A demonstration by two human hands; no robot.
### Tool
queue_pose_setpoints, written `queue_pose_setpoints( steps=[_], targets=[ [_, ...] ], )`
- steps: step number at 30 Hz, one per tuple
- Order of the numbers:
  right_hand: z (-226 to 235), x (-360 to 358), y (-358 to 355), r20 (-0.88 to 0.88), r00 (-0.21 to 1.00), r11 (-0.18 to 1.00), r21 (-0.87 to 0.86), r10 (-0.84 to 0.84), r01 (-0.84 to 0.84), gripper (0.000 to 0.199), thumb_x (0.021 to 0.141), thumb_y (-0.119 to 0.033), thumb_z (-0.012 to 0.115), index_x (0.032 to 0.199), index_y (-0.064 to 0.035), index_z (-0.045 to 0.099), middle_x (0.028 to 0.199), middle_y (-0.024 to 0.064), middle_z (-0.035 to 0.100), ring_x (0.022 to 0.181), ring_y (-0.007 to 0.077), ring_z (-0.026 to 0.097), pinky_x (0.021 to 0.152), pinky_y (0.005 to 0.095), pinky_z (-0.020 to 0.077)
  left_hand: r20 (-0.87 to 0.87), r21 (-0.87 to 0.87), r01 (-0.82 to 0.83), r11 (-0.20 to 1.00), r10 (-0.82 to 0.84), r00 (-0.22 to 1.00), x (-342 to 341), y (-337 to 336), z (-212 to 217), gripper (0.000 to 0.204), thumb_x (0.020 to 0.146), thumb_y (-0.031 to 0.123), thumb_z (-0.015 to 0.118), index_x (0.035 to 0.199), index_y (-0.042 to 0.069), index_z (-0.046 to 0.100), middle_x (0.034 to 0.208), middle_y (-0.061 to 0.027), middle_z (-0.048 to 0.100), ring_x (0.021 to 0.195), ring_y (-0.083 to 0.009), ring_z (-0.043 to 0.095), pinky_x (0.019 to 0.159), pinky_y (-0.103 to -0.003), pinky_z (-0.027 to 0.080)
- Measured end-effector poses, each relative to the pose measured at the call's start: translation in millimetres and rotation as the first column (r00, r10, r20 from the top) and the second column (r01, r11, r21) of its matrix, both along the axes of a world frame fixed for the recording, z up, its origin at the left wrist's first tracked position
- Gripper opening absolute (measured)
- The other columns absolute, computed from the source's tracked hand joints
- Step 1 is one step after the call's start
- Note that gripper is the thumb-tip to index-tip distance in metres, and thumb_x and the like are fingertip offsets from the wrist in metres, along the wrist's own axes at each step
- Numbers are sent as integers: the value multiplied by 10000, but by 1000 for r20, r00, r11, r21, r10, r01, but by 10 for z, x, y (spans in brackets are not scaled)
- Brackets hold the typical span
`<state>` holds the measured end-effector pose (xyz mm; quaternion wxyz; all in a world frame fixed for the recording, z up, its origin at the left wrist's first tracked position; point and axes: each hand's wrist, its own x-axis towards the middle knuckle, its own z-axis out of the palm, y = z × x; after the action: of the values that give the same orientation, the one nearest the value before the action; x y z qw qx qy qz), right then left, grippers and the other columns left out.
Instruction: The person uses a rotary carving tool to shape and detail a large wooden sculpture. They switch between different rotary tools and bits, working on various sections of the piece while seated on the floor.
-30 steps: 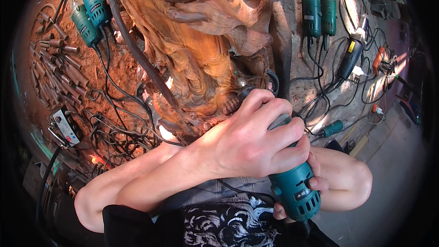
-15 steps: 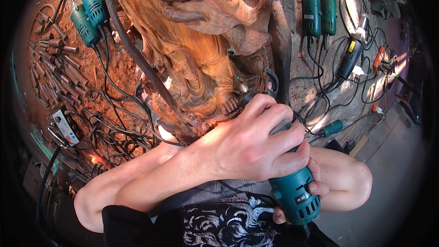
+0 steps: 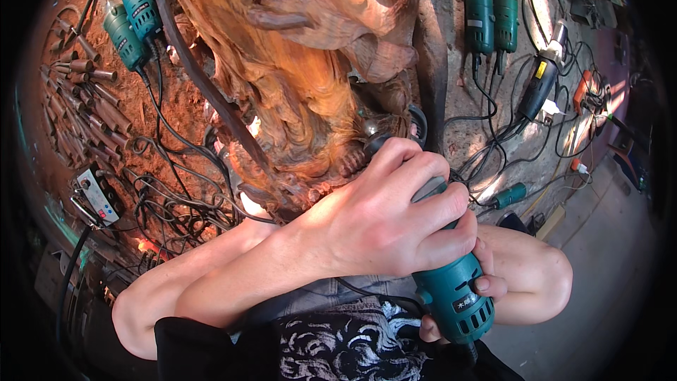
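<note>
My left hand [image 3: 395, 215] is wrapped over the front part of a green electric carving grinder [image 3: 455, 296]. The fingers of my right hand [image 3: 486, 275] curl round its motor body from below and the right; the rest of that hand is hidden. The tool slants up and left, so that its dark collar and metal tip [image 3: 370, 127] sit by the base of a carved wooden figure [image 3: 303, 49]. Whether the tip touches the wood I cannot tell. Carved toes [image 3: 352, 162] show just left of the collar. A black cord trails over my lap.
Two green power tools [image 3: 130, 25] and many chisels [image 3: 84, 106] lie on the left. A control box [image 3: 99, 197] stands near tangled cords [image 3: 176, 204]. More green tools [image 3: 479, 14], a black heat-gun-like tool [image 3: 546, 77] and cables lie on the right. My bare knees flank the figure.
The collar and tip of the tool have shifted slightly up and left along the figure's base. Both hands keep their hold. The whole view has moved a little.
</note>
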<state>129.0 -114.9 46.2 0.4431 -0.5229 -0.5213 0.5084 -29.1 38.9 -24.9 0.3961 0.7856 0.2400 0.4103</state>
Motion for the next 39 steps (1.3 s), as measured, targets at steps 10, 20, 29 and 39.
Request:
queue_pose_setpoints(
  steps=[10,20,29,39],
  targets=[
    [31,-1,31,-24,1000,1000,-18,-7,6,797,889,-224,652,1566,-153,238,1481,225,379,1307,337,449,1083,483,439,2,-7,33,999,-33,999,-2,-3,13,242,657,205,753,883,130,710,997,-23,657,894,-238,647,732,-381,501],
    [93,-11,164,-94,993,990,-117,73,-84,758,944,-228,617,1589,-140,228,1449,196,409,1283,296,466,1071,448,452,14,78,-79,994,78,997,5,76,0,265,588,201,753,845,142,724,968,-4,679,861,-232,658,705,-369,490],
    [273,297,818,-355,894,776,-467,275,-424,723,994,-232,585,1609,-128,219,1421,170,435,1261,259,481,1061,416,464,-34,67,-20,998,23,999,-14,71,29,301,569,211,738,862,145,716,983,-13,701,858,-233,665,687,-370,493],
    [302,549,1448,-534,732,355,-646,422,-676,686,1050,-236,549,1632,-114,208,1389,141,465,1236,218,498,1050,381,477,-76,54,-13,998,17,997,-54,106,42,297,581,189,750,875,153,721,997,-3,694,872,-223,664,696,-372,493]
  ],
)
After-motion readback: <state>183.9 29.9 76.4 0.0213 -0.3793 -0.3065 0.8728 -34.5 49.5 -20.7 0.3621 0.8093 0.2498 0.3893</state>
